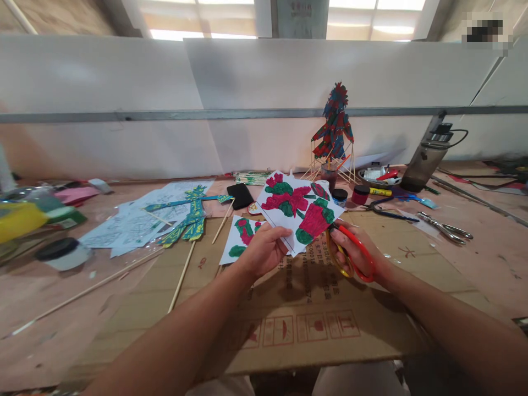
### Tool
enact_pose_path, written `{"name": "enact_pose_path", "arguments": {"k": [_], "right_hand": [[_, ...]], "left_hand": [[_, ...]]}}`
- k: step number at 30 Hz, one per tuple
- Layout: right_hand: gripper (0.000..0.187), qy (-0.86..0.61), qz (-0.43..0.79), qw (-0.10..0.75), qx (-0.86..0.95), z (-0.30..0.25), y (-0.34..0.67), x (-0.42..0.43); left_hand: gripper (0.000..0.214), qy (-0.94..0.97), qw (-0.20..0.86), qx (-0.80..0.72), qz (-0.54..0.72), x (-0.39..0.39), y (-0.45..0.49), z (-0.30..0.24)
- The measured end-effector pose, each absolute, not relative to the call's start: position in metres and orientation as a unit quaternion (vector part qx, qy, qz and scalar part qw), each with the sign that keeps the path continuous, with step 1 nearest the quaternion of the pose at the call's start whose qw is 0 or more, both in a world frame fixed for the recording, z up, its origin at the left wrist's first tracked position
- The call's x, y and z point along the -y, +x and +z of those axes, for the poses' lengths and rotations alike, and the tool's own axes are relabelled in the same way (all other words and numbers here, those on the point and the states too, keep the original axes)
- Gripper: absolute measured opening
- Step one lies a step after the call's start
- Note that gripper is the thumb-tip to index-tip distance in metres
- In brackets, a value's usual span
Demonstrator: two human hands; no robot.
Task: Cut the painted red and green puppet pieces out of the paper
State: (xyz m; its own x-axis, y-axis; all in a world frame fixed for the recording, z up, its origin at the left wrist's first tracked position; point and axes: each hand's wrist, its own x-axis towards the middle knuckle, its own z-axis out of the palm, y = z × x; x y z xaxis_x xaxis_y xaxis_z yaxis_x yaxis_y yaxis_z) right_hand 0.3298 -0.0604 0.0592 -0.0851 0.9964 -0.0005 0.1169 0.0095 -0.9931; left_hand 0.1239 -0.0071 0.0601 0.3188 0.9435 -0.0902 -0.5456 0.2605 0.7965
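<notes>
My left hand (268, 248) pinches the lower left edge of a white paper sheet (295, 212) painted with magenta and green shapes. In my right hand (363, 250) is a pair of scissors (358, 247) with one red and one yellow handle loop. The scissors' blades meet the sheet's lower right side and are mostly hidden by paper and fingers. A second painted sheet (237, 250) lies on the cardboard (264, 308) behind my left hand. Left of it rests a blue-green and yellow paper figure (194, 214) on a thin stick.
A black phone (240, 197) lies behind the painted sheets. At the back stands a red and blue paper figure (336, 126). To the right are a bottle (427, 159), pliers (445, 226) and paint jars (360, 194). A lidded jar (62, 253) and printed papers (119, 223) lie leftward.
</notes>
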Motion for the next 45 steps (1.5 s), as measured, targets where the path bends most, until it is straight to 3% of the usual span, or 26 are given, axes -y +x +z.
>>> {"name": "enact_pose_path", "arguments": {"k": [17,45], "right_hand": [[0.042,-0.519,0.502,0.446,0.53,0.0511,0.3337,0.06],[0.044,-0.487,0.515,0.438,0.553,0.0549,0.3289,0.0609]], "left_hand": [[0.047,0.375,0.718,-0.308,0.499,0.0079,0.1208,0.0646],[0.034,0.34,0.76,-0.291,0.471,0.0116,0.1252,0.0589]]}}
